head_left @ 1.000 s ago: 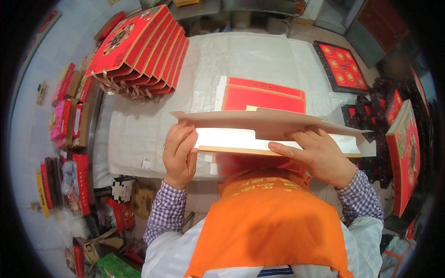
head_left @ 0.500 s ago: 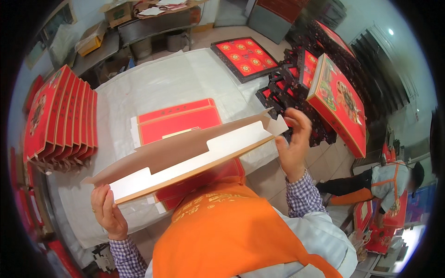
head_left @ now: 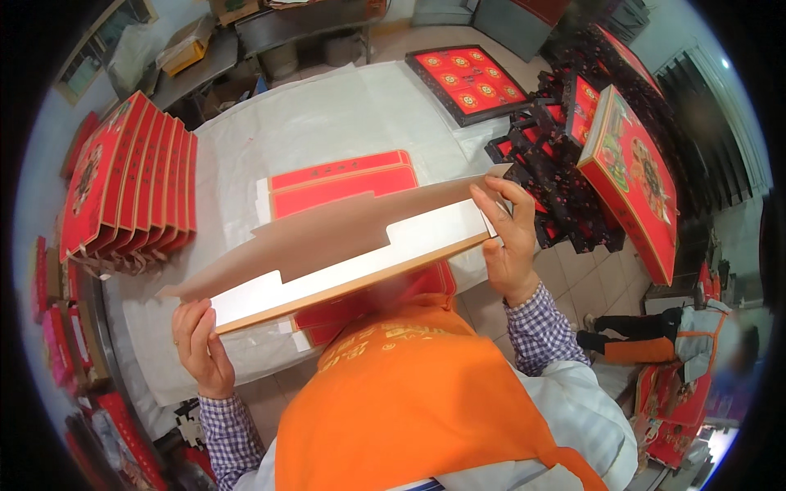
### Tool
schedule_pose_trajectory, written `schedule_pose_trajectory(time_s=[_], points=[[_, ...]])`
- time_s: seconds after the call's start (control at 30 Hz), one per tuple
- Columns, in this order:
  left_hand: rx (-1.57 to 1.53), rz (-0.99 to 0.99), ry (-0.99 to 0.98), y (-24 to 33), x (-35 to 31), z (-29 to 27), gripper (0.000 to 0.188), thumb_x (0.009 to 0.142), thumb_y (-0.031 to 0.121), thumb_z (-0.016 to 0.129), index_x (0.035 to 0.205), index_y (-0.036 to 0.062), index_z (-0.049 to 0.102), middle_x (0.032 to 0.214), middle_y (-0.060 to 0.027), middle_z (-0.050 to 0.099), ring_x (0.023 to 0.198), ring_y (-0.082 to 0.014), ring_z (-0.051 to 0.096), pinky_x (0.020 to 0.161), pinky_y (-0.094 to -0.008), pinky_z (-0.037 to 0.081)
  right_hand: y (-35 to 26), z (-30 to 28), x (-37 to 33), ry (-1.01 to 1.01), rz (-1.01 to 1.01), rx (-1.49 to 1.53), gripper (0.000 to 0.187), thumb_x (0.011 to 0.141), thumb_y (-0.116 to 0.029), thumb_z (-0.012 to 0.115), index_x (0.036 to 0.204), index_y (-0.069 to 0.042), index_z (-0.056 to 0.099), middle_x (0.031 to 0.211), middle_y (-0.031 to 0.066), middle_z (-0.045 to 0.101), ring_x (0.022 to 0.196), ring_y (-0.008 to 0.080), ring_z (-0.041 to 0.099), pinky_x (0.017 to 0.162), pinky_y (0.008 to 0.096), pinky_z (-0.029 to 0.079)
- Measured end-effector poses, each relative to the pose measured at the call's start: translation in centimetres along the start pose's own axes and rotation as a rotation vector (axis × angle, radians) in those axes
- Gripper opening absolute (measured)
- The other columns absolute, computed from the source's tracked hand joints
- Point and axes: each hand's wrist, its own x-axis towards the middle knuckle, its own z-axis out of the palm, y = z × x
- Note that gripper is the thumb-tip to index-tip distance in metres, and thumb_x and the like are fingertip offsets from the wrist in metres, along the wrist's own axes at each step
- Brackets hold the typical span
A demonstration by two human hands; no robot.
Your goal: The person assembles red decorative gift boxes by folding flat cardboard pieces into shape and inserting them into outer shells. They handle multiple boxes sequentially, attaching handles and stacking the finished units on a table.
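Observation:
A partly folded cardboard box (head_left: 336, 235) spans the space between my two hands above the table, its plain brown and white inner faces turned up. My left hand (head_left: 201, 348) grips its left end, thumb and fingers around the corner. At the other end my right hand (head_left: 512, 241) is closed on the corner, fingers on the end flap and thumb near the lower edge. Behind the box lie flat red cardboard blanks (head_left: 340, 176) with gold lines. Another red piece (head_left: 372, 303) shows between the box and my orange apron.
Several red boxes (head_left: 135, 176) stand in a row at the left. A black-edged tray with red squares (head_left: 467, 82) lies at the far right of the white-covered table (head_left: 319, 106). Beyond it are piled dark trays (head_left: 557, 180) and a large red box (head_left: 639, 176). A co-worker (head_left: 688, 335) stands at right.
My right fingers have come down onto the box's right end flap, which stood up before and is now bent inward. My left hand keeps its hold. The whole view has shifted slightly.

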Motion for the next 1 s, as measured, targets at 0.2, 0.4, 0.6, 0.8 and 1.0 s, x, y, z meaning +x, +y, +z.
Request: schedule_pose_trajectory(time_s=[0.2,0.4,0.6,0.8,1.0], points=[[-0.044,-0.025,0.002,0.3,0.2,0.2,0.024,0.097,0.011,0.048,0.113,0.0003,0.061,0.118,-0.0156,0.061,0.113,-0.0351,0.054,0.103,-0.0488,0.038,0.6,-0.2,-0.2,-0.035,0.097,0.087,0.035,0.095,-0.017,0.051,0.124,-0.004,0.064,0.129,0.0157,0.051,0.117,0.0295,0.047,0.101,0.0383,0.039],[-0.02,-0.011,-0.006,-0.1,0.2,0.4,0.025,0.097,0.013,0.048,0.115,0.0004,0.06,0.119,-0.016,0.061,0.114,-0.0352,0.054,0.104,-0.0486,0.038,0.9,-0.2,0.0,-0.061,0.078,0.065,0.034,0.095,-0.016,0.05,0.124,-0.005,0.064,0.127,0.0153,0.053,0.116,0.0294,0.047,0.099,0.0379,0.04],[-0.041,-0.066,0.031,0.5,0.4,0.3,0.034,0.099,0.019,0.048,0.126,-0.0001,0.054,0.129,-0.019,0.055,0.122,-0.035,0.05,0.105,-0.0457,0.037,1.2,-1.5,1.2,-0.059,-0.01,0.031,0.04,0.092,-0.016,0.055,0.129,-0.002,0.058,0.12,0.0146,0.061,0.111,0.0297,0.052,0.097,0.0392,0.041],[-0.099,-0.18,0.11,0.6,1.3,0.2,0.051,0.094,0.029,0.056,0.135,-0.0013,0.046,0.135,-0.0209,0.048,0.124,-0.0341,0.047,0.103,-0.0418,0.039,0.8,-1.6,1.1,-0.07,0.279,0.251,0.049,0.079,-0.003,0.063,0.128,-0.002,0.056,0.106,0.01,0.068,0.105,0.0256,0.057,0.097,0.0361,0.042],[-0.595,-0.434,0.082,-0.6,0.9,-0.6,0.043,0.083,0.018,0.067,0.12,-0.002,0.058,0.117,-0.0113,0.057,0.112,-0.0219,0.054,0.099,-0.0348,0.04,2.3,-3.3,1.8,-0.239,0.215,0.399,0.034,0.072,0.005,0.063,0.105,-0.003,0.066,0.103,0.0087,0.067,0.107,0.023,0.058,0.097,0.0338,0.042]])
